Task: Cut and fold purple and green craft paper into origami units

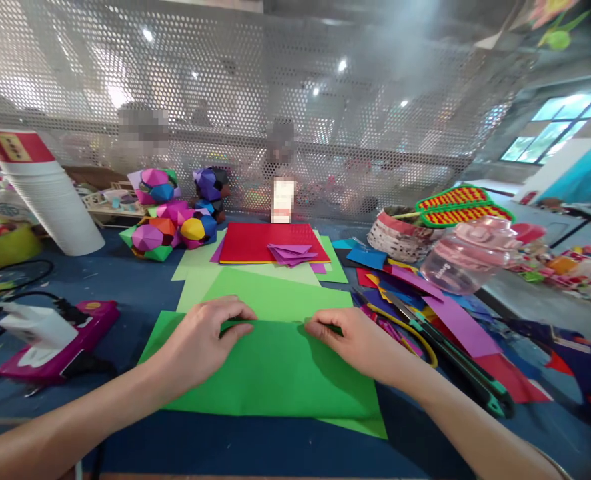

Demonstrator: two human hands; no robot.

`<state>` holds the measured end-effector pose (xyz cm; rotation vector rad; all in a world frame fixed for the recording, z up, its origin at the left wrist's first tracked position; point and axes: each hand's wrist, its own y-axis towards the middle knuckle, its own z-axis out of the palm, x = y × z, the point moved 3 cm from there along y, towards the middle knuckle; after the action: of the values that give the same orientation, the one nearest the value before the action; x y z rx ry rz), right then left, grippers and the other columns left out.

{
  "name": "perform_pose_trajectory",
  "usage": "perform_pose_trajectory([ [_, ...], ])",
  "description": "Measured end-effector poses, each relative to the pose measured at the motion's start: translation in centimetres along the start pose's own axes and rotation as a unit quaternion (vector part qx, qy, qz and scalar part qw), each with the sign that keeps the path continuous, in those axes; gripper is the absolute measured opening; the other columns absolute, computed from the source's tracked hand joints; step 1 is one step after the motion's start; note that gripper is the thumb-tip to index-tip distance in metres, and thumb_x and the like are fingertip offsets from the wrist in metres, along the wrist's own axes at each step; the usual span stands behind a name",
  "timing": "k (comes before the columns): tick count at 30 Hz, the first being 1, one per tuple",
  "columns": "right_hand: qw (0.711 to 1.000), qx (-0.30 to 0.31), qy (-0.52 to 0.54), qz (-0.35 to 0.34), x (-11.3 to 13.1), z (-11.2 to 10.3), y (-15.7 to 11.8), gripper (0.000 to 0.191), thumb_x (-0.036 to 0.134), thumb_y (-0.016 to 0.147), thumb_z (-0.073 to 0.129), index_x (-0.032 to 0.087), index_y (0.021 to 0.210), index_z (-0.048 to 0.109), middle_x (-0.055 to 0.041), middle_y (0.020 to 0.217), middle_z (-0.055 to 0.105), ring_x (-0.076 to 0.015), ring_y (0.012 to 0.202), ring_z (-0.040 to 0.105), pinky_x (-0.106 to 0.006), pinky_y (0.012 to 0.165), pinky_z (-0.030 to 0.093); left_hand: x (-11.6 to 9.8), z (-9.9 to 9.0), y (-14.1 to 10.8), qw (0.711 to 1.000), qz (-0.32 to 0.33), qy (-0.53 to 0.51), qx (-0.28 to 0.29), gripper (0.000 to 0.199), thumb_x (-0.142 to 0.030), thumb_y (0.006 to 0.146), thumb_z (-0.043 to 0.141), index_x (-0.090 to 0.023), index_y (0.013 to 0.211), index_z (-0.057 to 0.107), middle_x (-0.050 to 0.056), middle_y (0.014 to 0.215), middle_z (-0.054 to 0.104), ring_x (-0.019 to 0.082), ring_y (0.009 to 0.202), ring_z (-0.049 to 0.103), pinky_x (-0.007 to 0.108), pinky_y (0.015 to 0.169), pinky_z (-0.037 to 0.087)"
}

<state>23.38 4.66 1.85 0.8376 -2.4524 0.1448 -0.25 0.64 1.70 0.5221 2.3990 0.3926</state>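
A sheet of green paper (pixel 280 373) lies on the blue table in front of me, seemingly folded over, with a lighter green layer showing at its lower right. My left hand (pixel 215 337) pinches its far edge left of the middle, thumb and fingers closed on it. On the same edge, right of the middle, my right hand (pixel 348 340) grips the paper between thumb and fingers. Light green sheets (pixel 255 293) lie just beyond. Farther back rests a stack of red paper (pixel 255 241), with folded purple paper pieces (pixel 291 254) on top.
At left stand a purple power strip (pixel 88 333), stacked paper cups (pixel 60 193) and colourful folded-paper balls (pixel 148 237). On the right lie a utility knife (pixel 455 363), scissors (pixel 425 343), paper strips (pixel 468 327), a glue gun (pixel 575 353) and a pink bottle (pixel 468 260).
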Motion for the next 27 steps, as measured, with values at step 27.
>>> perform_pose_trajectory([
  [27, 0.927, -0.295, -0.119, -0.199, 2.4, -1.2, -1.7, 0.012, 0.024, 0.097, 0.061, 0.02, 0.086, 0.066, -0.0016, 0.076, 0.068, -0.0181, 0.075, 0.057, -0.033, 0.074, 0.043, -2.1, -2.1, -0.6, 0.963, 0.156, 0.176, -0.133, 0.015, -0.02, 0.102, 0.051, -0.017, 0.096, 0.065, 0.005, 0.089, 0.069, 0.02, 0.083, 0.061, 0.036, 0.077, 0.045],
])
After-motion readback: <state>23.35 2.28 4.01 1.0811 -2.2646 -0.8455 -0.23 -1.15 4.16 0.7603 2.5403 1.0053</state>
